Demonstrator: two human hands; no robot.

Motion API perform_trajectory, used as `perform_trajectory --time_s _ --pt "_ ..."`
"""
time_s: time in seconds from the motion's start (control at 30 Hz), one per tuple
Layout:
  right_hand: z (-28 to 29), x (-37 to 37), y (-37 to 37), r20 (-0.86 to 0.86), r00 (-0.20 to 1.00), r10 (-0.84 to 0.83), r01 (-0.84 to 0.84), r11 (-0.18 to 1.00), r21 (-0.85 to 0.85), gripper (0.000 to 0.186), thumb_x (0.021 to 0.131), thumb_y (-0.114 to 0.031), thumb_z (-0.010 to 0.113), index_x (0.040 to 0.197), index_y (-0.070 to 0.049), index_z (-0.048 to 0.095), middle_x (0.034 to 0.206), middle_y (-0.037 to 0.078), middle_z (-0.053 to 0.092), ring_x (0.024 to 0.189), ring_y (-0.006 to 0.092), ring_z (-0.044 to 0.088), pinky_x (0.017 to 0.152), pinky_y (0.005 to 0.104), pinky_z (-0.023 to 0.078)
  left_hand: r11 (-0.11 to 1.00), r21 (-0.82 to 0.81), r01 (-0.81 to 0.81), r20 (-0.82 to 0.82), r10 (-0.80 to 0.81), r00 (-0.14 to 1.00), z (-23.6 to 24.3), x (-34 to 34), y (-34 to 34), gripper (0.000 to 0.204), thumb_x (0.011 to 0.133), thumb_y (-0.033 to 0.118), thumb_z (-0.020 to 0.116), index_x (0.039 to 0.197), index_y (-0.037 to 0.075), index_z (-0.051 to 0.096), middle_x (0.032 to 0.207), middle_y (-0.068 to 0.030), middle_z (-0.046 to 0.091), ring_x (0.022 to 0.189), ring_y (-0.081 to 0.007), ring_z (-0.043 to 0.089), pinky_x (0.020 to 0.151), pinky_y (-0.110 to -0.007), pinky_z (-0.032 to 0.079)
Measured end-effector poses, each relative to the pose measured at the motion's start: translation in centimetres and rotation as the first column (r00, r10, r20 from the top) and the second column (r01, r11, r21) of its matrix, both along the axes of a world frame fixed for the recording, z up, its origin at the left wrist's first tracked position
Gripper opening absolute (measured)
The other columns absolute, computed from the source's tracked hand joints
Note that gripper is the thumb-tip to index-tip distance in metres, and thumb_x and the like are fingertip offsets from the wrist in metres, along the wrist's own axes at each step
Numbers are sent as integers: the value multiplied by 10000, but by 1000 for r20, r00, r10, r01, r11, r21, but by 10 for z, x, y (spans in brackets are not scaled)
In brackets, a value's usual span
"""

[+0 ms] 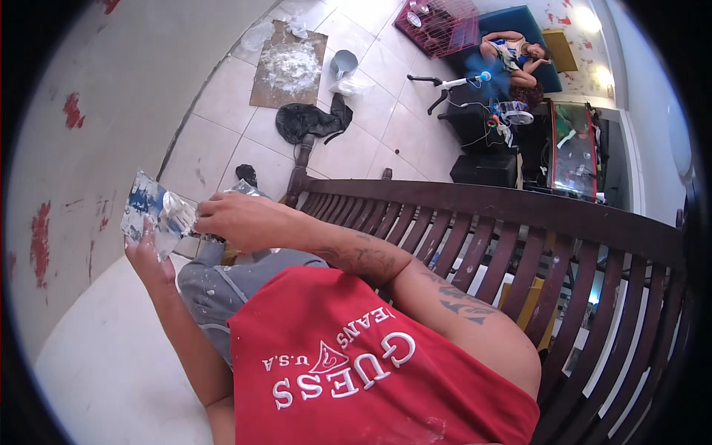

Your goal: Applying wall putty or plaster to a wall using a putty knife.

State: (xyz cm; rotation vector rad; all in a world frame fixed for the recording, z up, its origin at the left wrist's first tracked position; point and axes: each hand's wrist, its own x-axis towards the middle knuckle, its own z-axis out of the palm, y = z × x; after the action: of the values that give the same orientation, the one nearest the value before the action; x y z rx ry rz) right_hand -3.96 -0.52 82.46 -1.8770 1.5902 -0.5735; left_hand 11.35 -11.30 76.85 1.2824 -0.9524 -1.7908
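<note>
At the left, beside the wall, my left hand [152, 259] holds up a flat blue board [143, 199] smeared with white putty, its fingers round the lower edge. My right hand [248, 222] is closed at the board's right side, palm down. Its curled fingers grip what looks like a putty knife, mostly hidden by the hand and paste. A lump of white putty [178, 213] lies between the fingers and the board.
A dark wooden slatted bench [475, 200] runs along my right. On the tiled floor lie a powder-covered board [267, 85], a grey pail [343, 63] and a black cloth bag [304, 122]. Farther off are a fan [486, 76], a pink cage [437, 26] and a reclining person [512, 52].
</note>
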Motion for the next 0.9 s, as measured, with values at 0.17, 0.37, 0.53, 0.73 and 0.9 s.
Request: perform_trajectory --time_s 0.17,0.37,0.53,0.73,0.9 --pt "12 -7 13 -3 999 42 -41 990 132 439 535 -2 621 959 -34 510 965 103 492 938 271 463 789 344 388 999 -4 -49 -32 49 998 8 -2 4 363 779 10 481 1115 -64 366 1068 -142 464 922 -214 494 787 -312 414" --pt "25 -16 26 209 978 17 -47 989 140 420 548 48 504 966 2 520 957 138 507 928 294 476 770 360 394 999 8 -35 -13 35 999 14 -5 4 360 786 36 492 1107 -67 367 1058 -139 468 918 -193 493 795 -308 409" --pt "17 -34 20 566 824 -19 -55 992 112 462 523 82 470 985 54 485 977 177 493 905 321 479 779 337 389 1000 5 -2 22 2 1000 -18 8 -3 349 772 21 499 1089 -80 393 1044 -134 485 922 -181 488 790 -286 400" --pt "-6 -54 9 853 456 -252 221 961 165 542 625 69 523 1147 16 387 1054 152 483 982 180 458 830 261 363 949 -145 280 380 -208 901 -120 37 3 521 693 66 604 1126 -90 360 1102 -166 459 980 -227 461 864 -300 347" --pt "-113 -60 -67 931 -119 -346 221 905 364 642 594 91 596 1182 -36 370 952 147 564 809 174 570 740 307 464 541 102 835 906 -397 146 -241 76 6 402 780 192 450 1100 -48 412 1151 -154 426 1107 -307 352 958 -375 237"
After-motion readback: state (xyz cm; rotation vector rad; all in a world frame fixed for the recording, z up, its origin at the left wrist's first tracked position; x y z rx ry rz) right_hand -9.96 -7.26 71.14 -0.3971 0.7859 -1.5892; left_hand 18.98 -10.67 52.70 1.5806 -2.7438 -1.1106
